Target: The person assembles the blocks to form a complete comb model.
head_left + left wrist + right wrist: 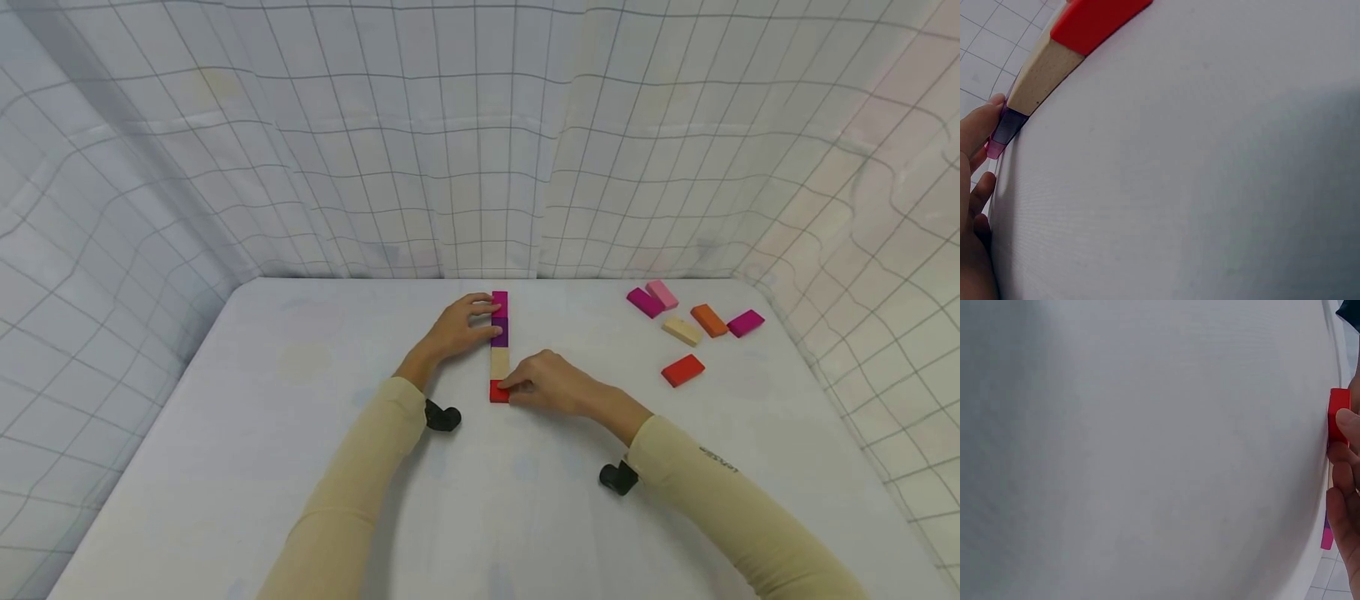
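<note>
Blocks lie end to end in one straight row on the white table (225, 433), running away from the person: red block (498, 397) nearest, then pale wooden block (499, 363), purple block (502, 341) and magenta block (500, 298) at the far end. The right hand (549, 382) pinches the red block between thumb and finger. At the far end, the left hand (456, 328) has its fingers loosely extended, touching the row by the purple and magenta blocks. Well apart, toward the table's far right corner, lie six loose blocks: dark magenta (645, 302) just beside pink (662, 294), then plain wood (682, 331), orange (709, 320), bright magenta (746, 323) and, nearest the person, a second red one (683, 371). A white gridded curtain (480, 158) hangs behind the table.
</note>
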Available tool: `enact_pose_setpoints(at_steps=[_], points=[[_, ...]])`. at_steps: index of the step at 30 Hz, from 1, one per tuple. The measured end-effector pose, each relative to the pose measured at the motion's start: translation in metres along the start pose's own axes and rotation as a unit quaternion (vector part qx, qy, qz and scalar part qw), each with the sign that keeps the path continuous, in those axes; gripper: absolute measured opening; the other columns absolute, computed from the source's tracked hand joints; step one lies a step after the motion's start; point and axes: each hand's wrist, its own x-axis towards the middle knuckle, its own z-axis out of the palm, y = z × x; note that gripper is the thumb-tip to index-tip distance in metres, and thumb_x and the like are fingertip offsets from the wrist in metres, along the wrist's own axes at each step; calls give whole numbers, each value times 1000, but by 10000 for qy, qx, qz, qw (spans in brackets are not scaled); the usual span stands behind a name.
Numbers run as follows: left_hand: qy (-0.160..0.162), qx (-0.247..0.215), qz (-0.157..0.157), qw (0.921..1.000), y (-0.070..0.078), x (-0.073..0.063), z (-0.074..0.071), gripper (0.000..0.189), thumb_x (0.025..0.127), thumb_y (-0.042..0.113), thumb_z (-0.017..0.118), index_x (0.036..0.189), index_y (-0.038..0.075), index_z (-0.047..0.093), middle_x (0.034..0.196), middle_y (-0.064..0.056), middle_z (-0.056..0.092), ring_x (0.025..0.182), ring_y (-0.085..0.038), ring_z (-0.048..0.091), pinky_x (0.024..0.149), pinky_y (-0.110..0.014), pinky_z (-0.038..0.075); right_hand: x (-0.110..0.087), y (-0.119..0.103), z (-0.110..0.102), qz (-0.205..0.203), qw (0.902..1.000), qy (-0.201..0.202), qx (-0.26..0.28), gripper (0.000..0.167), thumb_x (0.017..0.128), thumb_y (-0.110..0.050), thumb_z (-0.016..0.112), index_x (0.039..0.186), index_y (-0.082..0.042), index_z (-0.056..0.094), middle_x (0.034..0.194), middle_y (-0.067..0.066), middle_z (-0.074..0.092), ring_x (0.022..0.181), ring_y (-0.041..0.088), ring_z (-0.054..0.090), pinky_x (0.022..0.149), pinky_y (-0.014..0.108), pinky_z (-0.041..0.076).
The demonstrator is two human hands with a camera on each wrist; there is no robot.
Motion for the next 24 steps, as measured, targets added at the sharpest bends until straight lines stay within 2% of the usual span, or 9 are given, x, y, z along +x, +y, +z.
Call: enact_pose_setpoints(at_steps=[7, 12, 24], points=[[-43, -49, -75, 10000, -2, 1, 0, 53, 98, 28, 72, 145, 5, 61, 156, -12, 47, 148, -31, 36, 121, -48, 28, -8, 3, -9, 188, 9995, -195, 187, 34, 93, -13, 79, 127, -10, 76, 115, -1, 75, 100, 12, 68, 93, 33, 55], [-46, -44, -83, 9999, -4, 2, 2, 53, 98, 28, 72, 145, 5, 61, 155, -12, 47, 148, -31, 36, 121, -48, 28, -16, 9, -20, 346, 9990, -201, 181, 36, 94, -16, 79, 129, -12, 75, 117, -2, 74, 102, 13, 67, 94, 35, 55], [-12, -103, -98, 9999, -3, 1, 2, 53, 97, 27, 73, 144, 5, 61, 155, -12, 47, 148, -31, 35, 121, -48, 27, -37, 27, -34, 496, 9982, 45, 341, 37, 93, -16, 80, 129, -9, 73, 115, 1, 74, 101, 18, 67, 89, 36, 58]])
